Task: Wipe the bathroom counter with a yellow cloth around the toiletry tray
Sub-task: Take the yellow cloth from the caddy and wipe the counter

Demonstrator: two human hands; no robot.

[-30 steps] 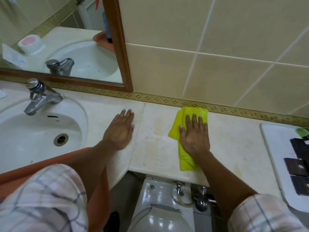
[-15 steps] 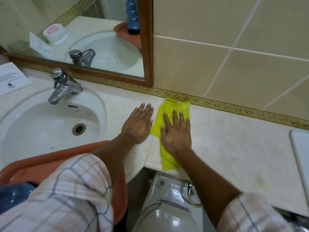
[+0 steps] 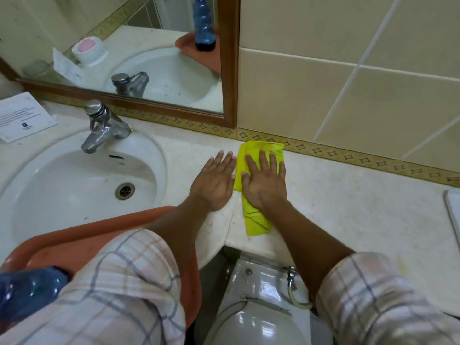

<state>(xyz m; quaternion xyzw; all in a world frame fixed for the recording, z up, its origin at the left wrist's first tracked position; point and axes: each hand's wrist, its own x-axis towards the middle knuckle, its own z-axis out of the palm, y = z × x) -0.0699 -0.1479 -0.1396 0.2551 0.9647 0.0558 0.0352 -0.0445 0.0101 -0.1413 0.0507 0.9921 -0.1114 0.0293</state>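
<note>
Flat under my right hand (image 3: 265, 184), the yellow cloth (image 3: 256, 215) is pinned to the counter (image 3: 348, 202) by my palm and spread fingers; nothing is curled around it, only pressed down. My left hand (image 3: 212, 184) lies open and empty on the bare counter just beside the cloth on the sink (image 3: 74, 185) side, its fingers touching the cloth's edge or very nearly so.

Soft and light, the cloth will bunch or slide out if I push with fingertips alone, I judge, so the place to hold it is the middle, under the whole palm, with even weight. Its far end is crumpled against the patterned tile border (image 3: 373, 160) at the wall, and its near end trails out behind my wrist toward the counter's front edge. It is a bright, plain yellow, folded into a long strip with dark creases near the tail.

Measured from the sink, the cloth lies on the far side of the seam (image 3: 230, 220) where the sink surround meets the straight counter. Well beyond it, away from the sink, a white edge of the tray (image 3: 451, 212) shows at the border of view; what it holds is out of sight. Between cloth and tray the counter looks stained and dull, so I judge most of the wiping around the tray is yet to do.
</note>
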